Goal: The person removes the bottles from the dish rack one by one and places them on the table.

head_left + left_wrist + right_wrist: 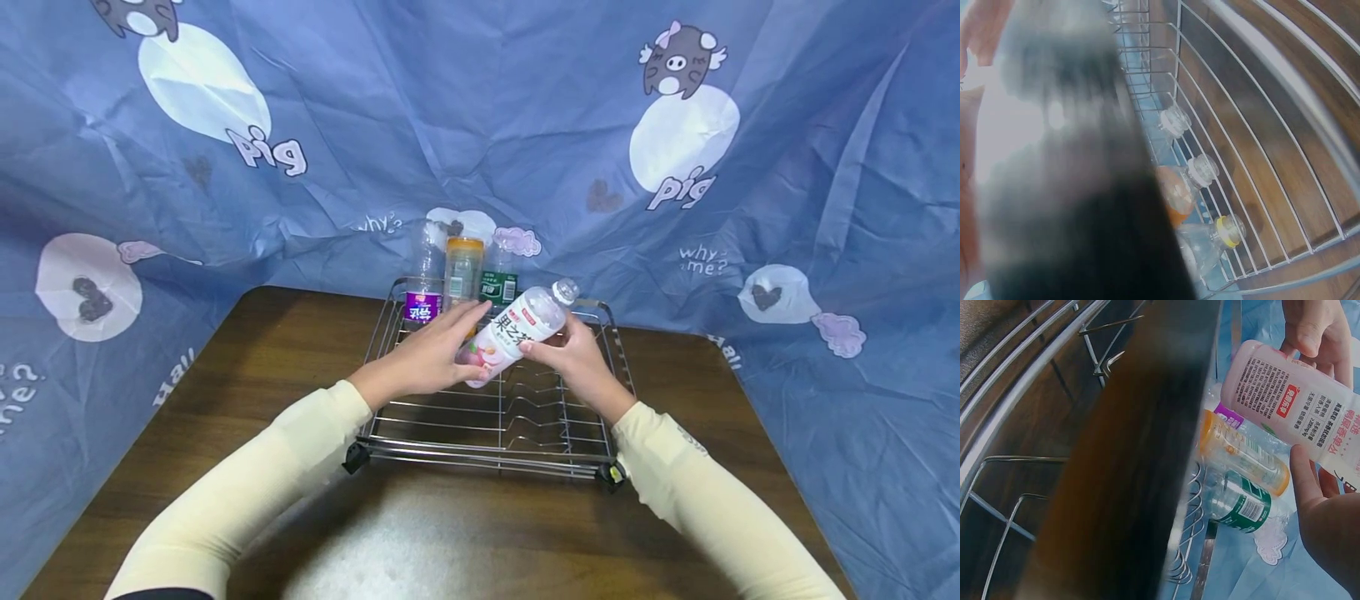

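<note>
**Above the wire rack [491,451], a slanted drink bottle [512,332] between two hands**

The left hand [429,357] and the right hand [581,358] both grip the drink bottle, which is held clear of the rack's floor. At the left grip is the base end, thumb on the near side and fingers on the far one; at the right grip is the upper part, thumb pressed on the label. Holding both ends probably keeps the slant under control, since a smooth, light-looking body could swing in one hand.

Just beyond the grip, three bottles stand neck-down in a row: the purple-label bottle [423,307], the orange bottle [463,275] and the green-label bottle [498,287]. The wires likely stop them toppling, and neck-down would let any drips fall.

Within the grip, the drink bottle's wrapper is white toward the shoulder and pink toward the base, with dark characters, a small red patch and a fruit picture. Its shoulder and neck are clear; whether it wears a cap is hard to tell.
</note>
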The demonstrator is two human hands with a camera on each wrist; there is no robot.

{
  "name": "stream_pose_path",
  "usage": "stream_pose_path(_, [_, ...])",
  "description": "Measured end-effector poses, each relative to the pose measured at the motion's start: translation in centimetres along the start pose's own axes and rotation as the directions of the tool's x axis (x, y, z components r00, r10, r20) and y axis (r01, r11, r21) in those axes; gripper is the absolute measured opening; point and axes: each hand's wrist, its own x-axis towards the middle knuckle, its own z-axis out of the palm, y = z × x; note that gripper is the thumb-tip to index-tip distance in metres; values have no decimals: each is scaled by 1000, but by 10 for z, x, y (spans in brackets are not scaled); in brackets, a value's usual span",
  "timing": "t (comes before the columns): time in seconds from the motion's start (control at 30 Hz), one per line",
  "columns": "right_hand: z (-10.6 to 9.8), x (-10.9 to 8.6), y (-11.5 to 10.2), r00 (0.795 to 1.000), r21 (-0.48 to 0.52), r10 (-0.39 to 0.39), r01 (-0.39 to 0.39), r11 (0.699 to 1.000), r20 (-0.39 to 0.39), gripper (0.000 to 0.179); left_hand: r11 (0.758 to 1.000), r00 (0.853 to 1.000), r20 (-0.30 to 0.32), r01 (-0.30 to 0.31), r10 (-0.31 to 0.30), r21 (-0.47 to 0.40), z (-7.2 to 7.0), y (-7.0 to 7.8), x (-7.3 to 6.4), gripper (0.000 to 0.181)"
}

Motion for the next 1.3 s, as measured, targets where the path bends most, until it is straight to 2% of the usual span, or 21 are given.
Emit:
stream_pose_path(0.37, [3, -3, -2, 999, 92, 28, -30, 995, 20, 59, 1000, 1000, -3, -10, 10, -3, 2, 3, -1, 105])
stream_pose_path(0.73, [5, -5, 2, 999, 128, 34, -37, 991, 22, 60, 1000, 1000, 7, -7, 7, 12, 5, 3, 1, 106])
stream_pose_path(1.03, [4, -6, 3, 999, 116, 34, -37, 993, 24, 63, 1000, 1000, 16, 3, -3, 29, 7, 4, 3, 109])
stream_pose_path(1.3, [6, -7, 2, 999, 185, 35, -38, 982, 21, 61, 1000, 1000, 13, -4, 4, 16, 11, 6, 5, 108])
